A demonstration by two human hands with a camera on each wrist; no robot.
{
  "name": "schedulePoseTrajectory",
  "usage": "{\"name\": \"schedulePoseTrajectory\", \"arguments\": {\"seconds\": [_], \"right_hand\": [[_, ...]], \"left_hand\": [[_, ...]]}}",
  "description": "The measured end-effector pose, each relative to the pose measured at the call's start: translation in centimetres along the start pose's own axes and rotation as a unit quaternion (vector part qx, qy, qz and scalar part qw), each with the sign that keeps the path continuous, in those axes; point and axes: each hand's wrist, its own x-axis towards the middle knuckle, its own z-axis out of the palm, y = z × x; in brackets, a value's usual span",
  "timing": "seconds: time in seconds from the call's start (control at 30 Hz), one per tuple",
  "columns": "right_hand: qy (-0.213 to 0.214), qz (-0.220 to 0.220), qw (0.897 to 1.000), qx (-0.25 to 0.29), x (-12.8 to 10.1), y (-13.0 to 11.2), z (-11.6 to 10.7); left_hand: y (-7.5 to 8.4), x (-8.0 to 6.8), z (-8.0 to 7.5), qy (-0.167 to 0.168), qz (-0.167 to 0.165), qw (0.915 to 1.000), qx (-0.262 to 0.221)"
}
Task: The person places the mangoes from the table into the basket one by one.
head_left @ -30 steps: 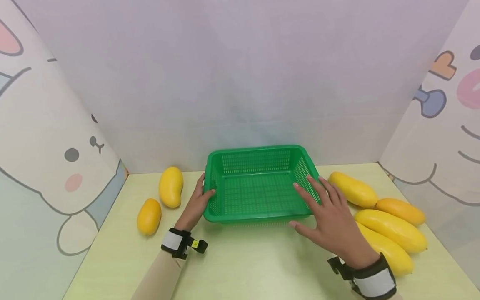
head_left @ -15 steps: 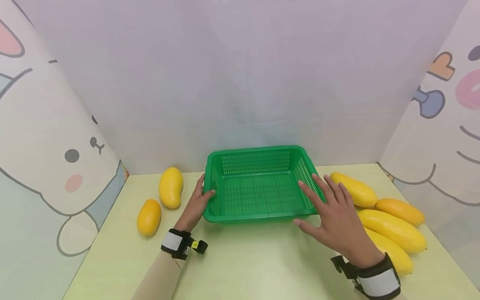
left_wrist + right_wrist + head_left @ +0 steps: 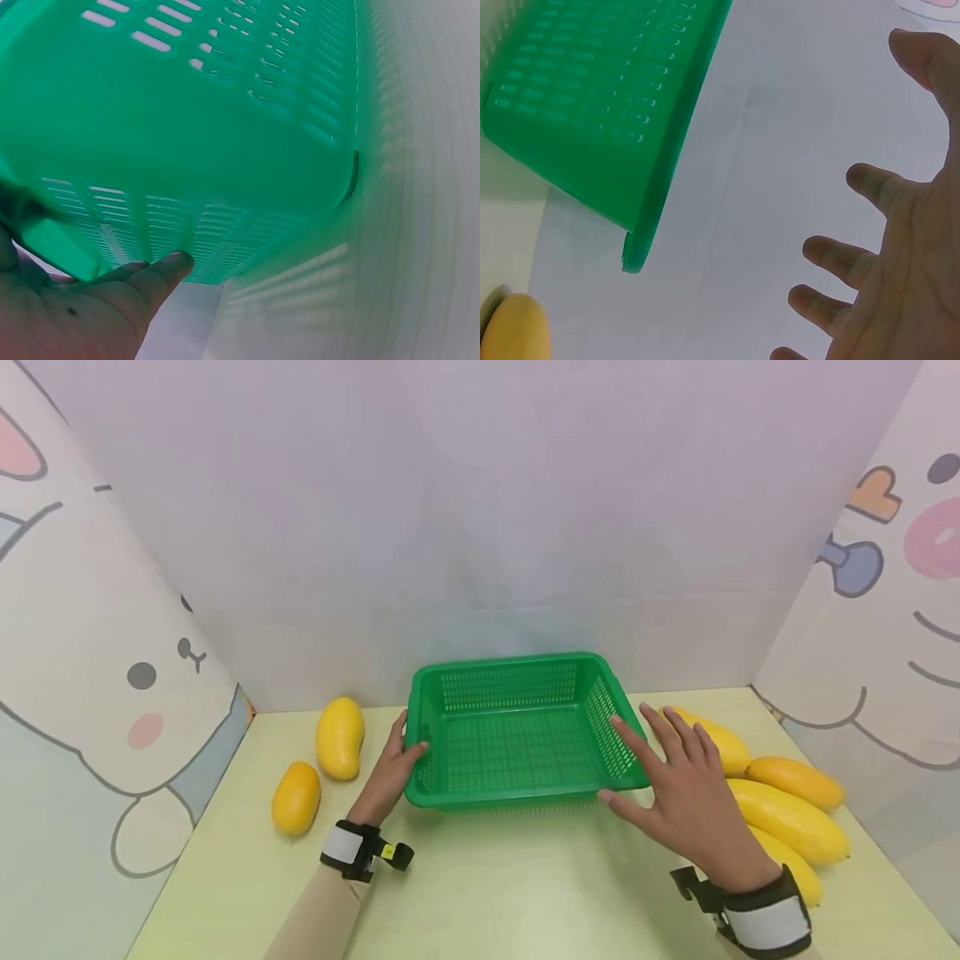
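Two mangoes (image 3: 780,852) half hidden behind spread right hand (image 3: 686,797); left hand (image 3: 390,768) pinching basket (image 3: 517,672) rim.

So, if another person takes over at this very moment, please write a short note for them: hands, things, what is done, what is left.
Left hand: grips the left rim of the green basket, thumb over the edge.
Right hand: open, fingers spread, beside the basket's right wall; contact unclear.
Basket: at the table's middle, nothing in it.
Mangoes: two on the left, four on the right, all on the table.
Done: basket in place, held.
Left: no mango is in the basket yet, probably all six remain.
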Motion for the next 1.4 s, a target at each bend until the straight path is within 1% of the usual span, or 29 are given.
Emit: {"name": "schedulePoseTrajectory", "arguments": {"seconds": [0.1,0.27,0.47,0.73,0.97,1.4], "right_hand": [[-0.001,0.004,1.000,-0.002,-0.1,0.2,-0.1],[-0.007,0.009,1.000,-0.003,0.0,0.2,-0.1],[-0.015,0.018,1.000,-0.013,-0.2,0.4,-0.3],[-0.013,0.016,1.000,-0.017,-0.2,0.6,-0.7],[-0.017,0.023,0.999,-0.022,-0.4,0.9,-1.2],[-0.011,0.020,0.999,-0.024,-0.5,1.3,-1.3]], "left_hand": [[-0.5,0.3,-0.1,0.000,0.008,1.0000,0.002],[-0.8,0.2,-0.4,0.002,0.012,0.9999,0.001],[-0.6,-0.1,-0.4,0.000,0.013,0.9999,-0.001],[-0.5,0.1,-0.1,0.004,0.017,0.9998,0.006],[-0.7,0.2,0.0,0.002,0.019,0.9998,-0.001],[-0.7,0.2,0.1,0.004,0.024,0.9997,0.000]]}}
